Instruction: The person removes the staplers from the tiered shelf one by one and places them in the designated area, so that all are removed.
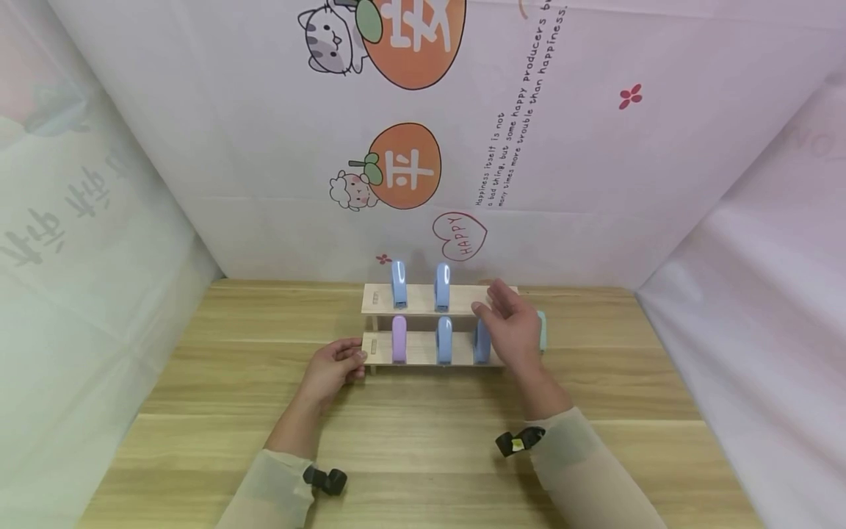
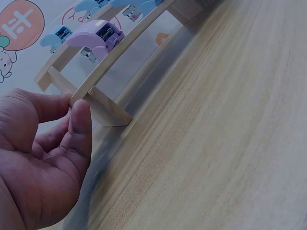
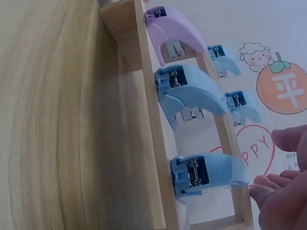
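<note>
A two-tier wooden rack (image 1: 423, 358) stands on the table. My left hand (image 1: 333, 369) pinches the left end of its lower shelf between thumb and fingers, as the left wrist view (image 2: 53, 158) also shows. On the lower shelf are a purple stapler (image 1: 399, 339), a blue stapler (image 1: 444, 340) and another blue stapler (image 3: 211, 172). The upper shelf bears two more blue staplers (image 1: 399, 285) (image 1: 442, 286). My right hand (image 1: 514, 329), fingers extended and holding nothing, is over the rack's right end, hiding part of it; whether it touches the upper shelf I cannot tell.
A mint-green object (image 1: 543, 330), mostly hidden by the right hand, is at the right of the rack. Behind the rack rises a white printed cloth (image 1: 562, 242), with more cloth at both sides. The wood-grain table (image 1: 423, 441) extends toward me.
</note>
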Demonstrator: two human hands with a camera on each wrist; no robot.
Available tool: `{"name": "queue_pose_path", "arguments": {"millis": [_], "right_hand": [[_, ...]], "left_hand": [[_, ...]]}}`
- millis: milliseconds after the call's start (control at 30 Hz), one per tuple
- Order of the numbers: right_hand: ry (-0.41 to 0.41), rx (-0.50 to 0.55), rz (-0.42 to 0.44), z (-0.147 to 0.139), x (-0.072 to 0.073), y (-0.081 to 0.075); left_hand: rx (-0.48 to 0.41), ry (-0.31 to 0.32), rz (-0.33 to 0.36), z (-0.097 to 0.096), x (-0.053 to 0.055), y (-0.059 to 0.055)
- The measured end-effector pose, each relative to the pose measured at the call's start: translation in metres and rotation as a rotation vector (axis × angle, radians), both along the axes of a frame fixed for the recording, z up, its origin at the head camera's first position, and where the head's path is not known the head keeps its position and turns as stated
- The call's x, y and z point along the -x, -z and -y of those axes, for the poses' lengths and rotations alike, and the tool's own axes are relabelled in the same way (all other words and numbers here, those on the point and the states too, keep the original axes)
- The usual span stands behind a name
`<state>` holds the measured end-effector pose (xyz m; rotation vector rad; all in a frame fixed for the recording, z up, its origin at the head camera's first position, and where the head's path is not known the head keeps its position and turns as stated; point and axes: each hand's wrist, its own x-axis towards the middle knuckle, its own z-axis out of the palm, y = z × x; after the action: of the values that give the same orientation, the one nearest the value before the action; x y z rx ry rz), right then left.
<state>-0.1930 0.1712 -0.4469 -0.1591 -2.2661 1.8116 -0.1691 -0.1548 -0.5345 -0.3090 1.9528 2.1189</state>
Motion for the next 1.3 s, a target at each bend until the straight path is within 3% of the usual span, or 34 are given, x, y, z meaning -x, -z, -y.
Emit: {"name": "queue_pose_path", "arguments": {"millis": [867,1300], "right_hand": [[-0.067,-0.015,-0.016,0.017,0.002,0.0],[-0.046,-0.049,0.003,0.028,0.003,-0.002]], "left_hand": [[-0.009,0.0,-0.016,0.0,-0.001,-0.002],[-0.001,-0.001,-0.016,0.001,0.0,-0.001]]}}
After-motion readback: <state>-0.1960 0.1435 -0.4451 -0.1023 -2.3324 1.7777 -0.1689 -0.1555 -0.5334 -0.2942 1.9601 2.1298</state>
